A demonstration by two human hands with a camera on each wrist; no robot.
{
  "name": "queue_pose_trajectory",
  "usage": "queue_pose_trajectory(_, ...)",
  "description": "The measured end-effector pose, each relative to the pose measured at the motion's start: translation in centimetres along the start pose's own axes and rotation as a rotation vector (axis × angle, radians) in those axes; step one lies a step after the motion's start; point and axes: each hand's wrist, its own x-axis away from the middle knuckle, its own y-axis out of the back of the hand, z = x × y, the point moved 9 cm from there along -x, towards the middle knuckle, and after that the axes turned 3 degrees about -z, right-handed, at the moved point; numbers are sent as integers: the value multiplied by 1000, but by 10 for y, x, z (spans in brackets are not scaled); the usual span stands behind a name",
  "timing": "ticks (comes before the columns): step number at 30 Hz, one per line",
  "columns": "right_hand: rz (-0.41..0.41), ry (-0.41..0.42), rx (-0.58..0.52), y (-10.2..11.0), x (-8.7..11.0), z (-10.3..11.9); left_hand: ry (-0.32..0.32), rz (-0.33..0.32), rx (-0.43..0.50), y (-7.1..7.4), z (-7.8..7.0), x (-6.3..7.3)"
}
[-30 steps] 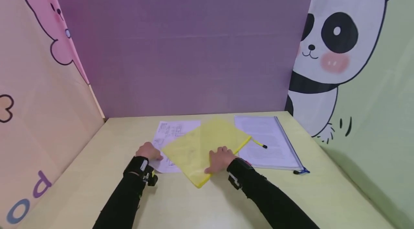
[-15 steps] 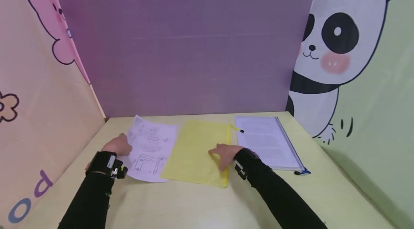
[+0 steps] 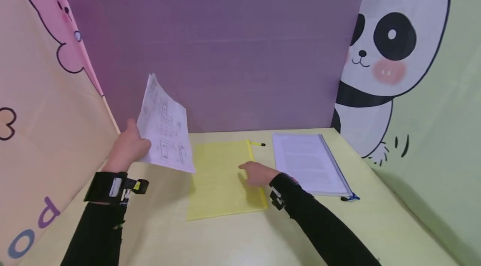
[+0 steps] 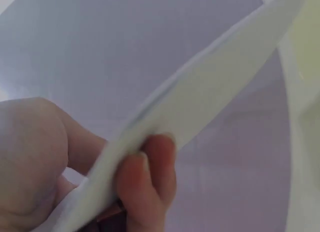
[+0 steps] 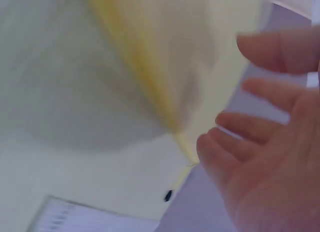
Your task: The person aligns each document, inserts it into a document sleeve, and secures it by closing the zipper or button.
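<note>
In the head view my left hand (image 3: 127, 147) holds up a sheaf of white paper (image 3: 165, 132) printed with line drawings, raised over the table's left side. The left wrist view shows the thumb and fingers pinching the paper's edge (image 4: 215, 86), which is slightly bent. A yellow zip document pouch (image 3: 218, 195) lies flat on the table, its zipper edge on the right and a black-tipped pull at the far corner. Just above that pouch hovers my right hand (image 3: 258, 173). Seen from the right wrist, the hand (image 5: 270, 142) has its fingers spread loosely with nothing between them.
To the right lies a clear pouch (image 3: 308, 165) with a blue zipper edge and printed paper inside. A purple backdrop (image 3: 225, 49) rises behind the table (image 3: 210, 245), and decorated walls flank both sides, a panda (image 3: 398, 65) on the right.
My left hand has drawn the paper out leftward from beneath the yellow pouch and lifted it. The pouch has turned and now lies flat. My right hand has come off it.
</note>
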Motion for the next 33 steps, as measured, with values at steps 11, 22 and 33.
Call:
queue_pose_trajectory(11,-208,12,-1089,76,12,6,-91,-84,473,-2,-58,11)
queue_pose_trajectory(22,-367,15,-1447,101,29,6,-127,-77,724,-88,-75,10)
queue_pose_trajectory(33,-380,-19,-1334,100,42,-17,-142,-79,803,-121,-87,3)
